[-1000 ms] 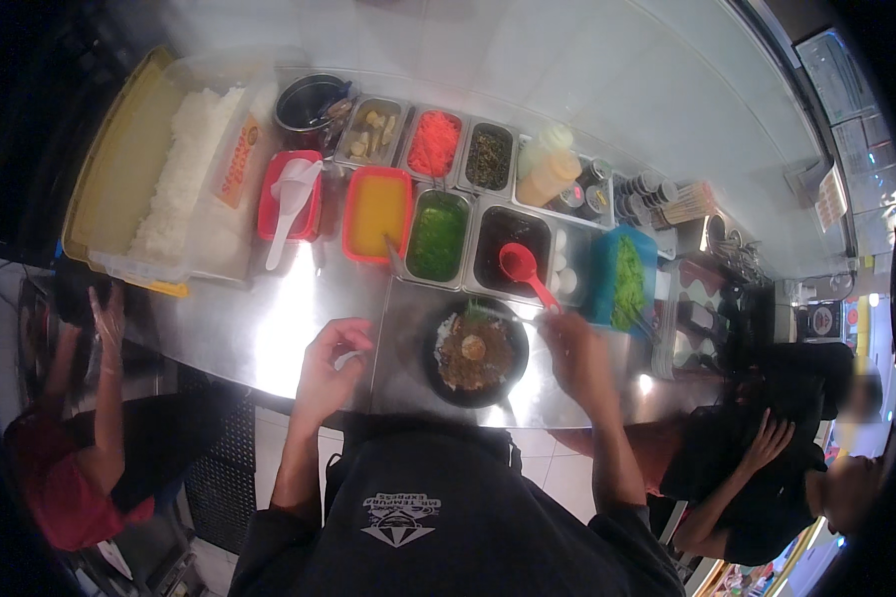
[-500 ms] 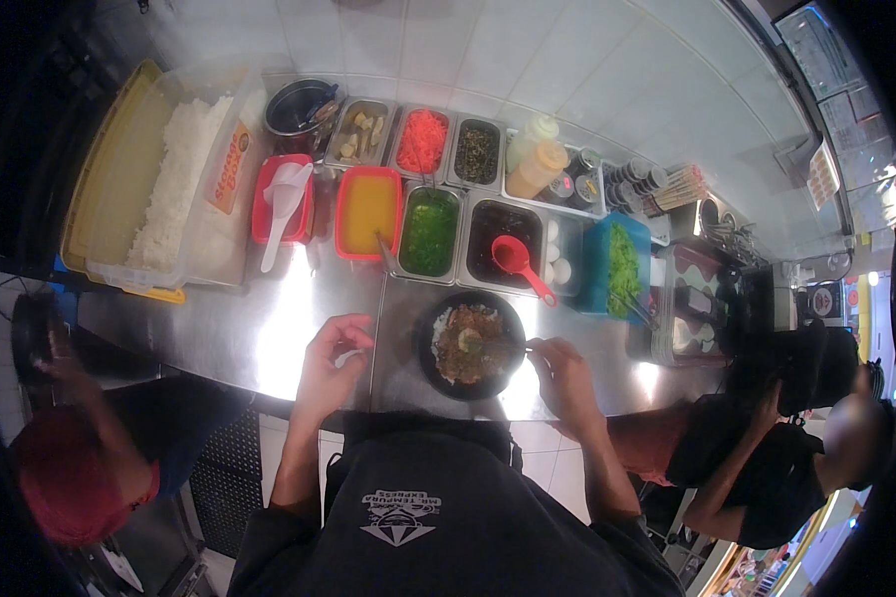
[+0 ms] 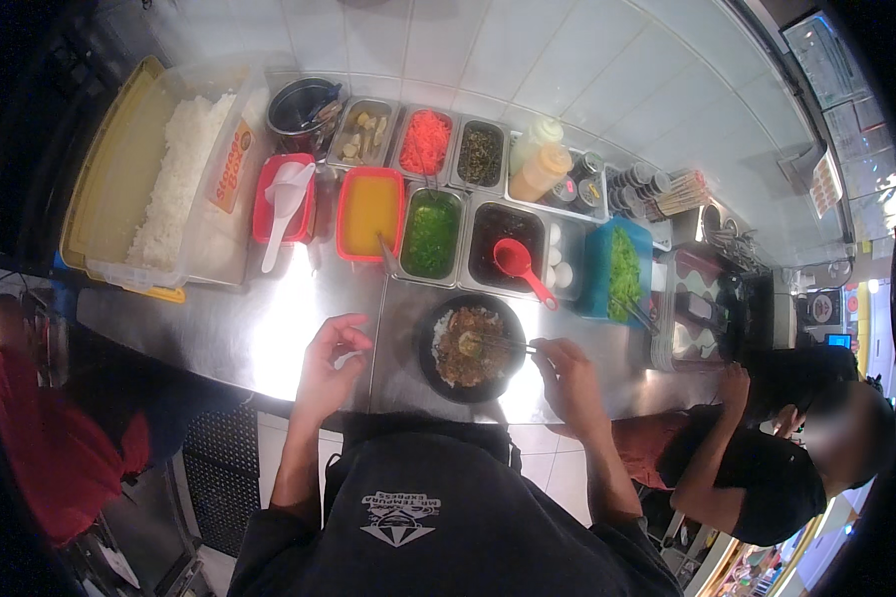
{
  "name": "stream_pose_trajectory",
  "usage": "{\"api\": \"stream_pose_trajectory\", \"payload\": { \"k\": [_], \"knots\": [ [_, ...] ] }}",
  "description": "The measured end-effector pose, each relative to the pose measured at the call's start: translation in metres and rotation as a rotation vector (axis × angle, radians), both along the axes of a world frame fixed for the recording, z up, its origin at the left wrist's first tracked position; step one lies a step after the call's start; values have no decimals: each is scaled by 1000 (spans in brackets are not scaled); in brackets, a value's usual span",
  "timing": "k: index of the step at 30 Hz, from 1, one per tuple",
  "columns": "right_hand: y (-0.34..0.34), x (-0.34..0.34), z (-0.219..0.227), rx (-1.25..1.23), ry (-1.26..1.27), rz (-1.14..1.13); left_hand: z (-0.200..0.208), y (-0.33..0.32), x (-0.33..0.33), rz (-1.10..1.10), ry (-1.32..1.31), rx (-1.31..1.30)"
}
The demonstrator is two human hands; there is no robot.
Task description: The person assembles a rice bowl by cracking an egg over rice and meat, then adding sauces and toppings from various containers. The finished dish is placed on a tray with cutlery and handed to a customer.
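Observation:
A black bowl (image 3: 431, 373) of white rice topped with brown chopped food stands on the steel counter in front of me. A small pale yellow dab (image 3: 469, 344) sits in the middle of the topping. From the right, my right hand (image 3: 567, 378) pinches a pair of thin metal tongs (image 3: 506, 343), whose tips reach over the bowl to the dab. I cannot tell whether the tips grip it. Left of the bowl, my left hand (image 3: 331, 363) hovers over the counter, fingers loosely bent and apart from the thumb, holding nothing.
Behind the bowl stand pans of green chopped garnish (image 3: 431, 234), dark sauce with a red ladle (image 3: 514, 259), and yellow liquid (image 3: 370, 214). A rice bin (image 3: 184, 189) is far left, a blue tub of lettuce (image 3: 619, 264) right. Co-workers stand left (image 3: 45, 438) and right (image 3: 757, 478).
The tongs' tips now show plainly across the bowl at the yellow dab. My left hand has hardly moved. The left co-worker shifted away; the right co-worker's arm moved.

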State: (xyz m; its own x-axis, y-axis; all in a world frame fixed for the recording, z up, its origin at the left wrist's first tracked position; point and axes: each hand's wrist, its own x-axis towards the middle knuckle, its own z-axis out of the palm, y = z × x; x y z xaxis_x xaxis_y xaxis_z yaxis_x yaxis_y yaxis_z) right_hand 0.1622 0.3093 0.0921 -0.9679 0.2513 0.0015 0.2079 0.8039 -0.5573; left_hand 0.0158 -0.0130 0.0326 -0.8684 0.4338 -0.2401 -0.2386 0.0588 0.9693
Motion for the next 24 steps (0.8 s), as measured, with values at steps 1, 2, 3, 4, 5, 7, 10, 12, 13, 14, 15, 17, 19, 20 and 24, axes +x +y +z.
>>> {"api": "stream_pose_trajectory", "payload": {
  "k": [1, 2, 3, 4, 5, 7, 10, 12, 13, 14, 15, 17, 19, 20, 24],
  "knots": [
    [1, -1, -2, 30, -4, 24, 0, 0, 0, 1, -2, 1],
    [1, -2, -3, 60, -8, 48, 0, 0, 0, 1, -4, 2],
    [1, -2, -2, 47, -23, 39, 0, 0, 0, 1, -6, 3],
    [1, -2, 0, 33, -37, 32, -1, 0, 0, 3, -2, 3],
    [1, -2, 1, 19, -51, 24, -1, -1, 0, 3, 2, 3],
    [3, -1, 2, -18, -47, -17, -2, -2, 0, 7, 6, 1],
    [6, 3, 7, -19, -47, -37, -5, -3, 0, 16, 10, -7],
    [6, 5, 13, -1, -56, -38, -7, -4, 1, 23, 13, -14],
    [5, 6, 17, 8, -63, -42, -7, -3, 1, 22, 12, -12],
    [5, 7, 19, 17, -69, -46, -7, -3, 0, 22, 11, -10],
    [4, 9, 18, 19, -73, -35, -8, -3, 0, 22, 11, -8],
    [2, 12, 12, 25, -80, -14, -9, -1, 0, 16, 12, -4],
    [3, 12, 4, 54, -73, 25, -9, 0, 0, 14, 12, -1],
    [3, 12, 2, 68, -68, 46, -9, 0, 0, 15, 12, 0],
    [5, 16, 2, 37, -77, 4, -7, -2, -1, 13, 16, 2]
  ]
}}
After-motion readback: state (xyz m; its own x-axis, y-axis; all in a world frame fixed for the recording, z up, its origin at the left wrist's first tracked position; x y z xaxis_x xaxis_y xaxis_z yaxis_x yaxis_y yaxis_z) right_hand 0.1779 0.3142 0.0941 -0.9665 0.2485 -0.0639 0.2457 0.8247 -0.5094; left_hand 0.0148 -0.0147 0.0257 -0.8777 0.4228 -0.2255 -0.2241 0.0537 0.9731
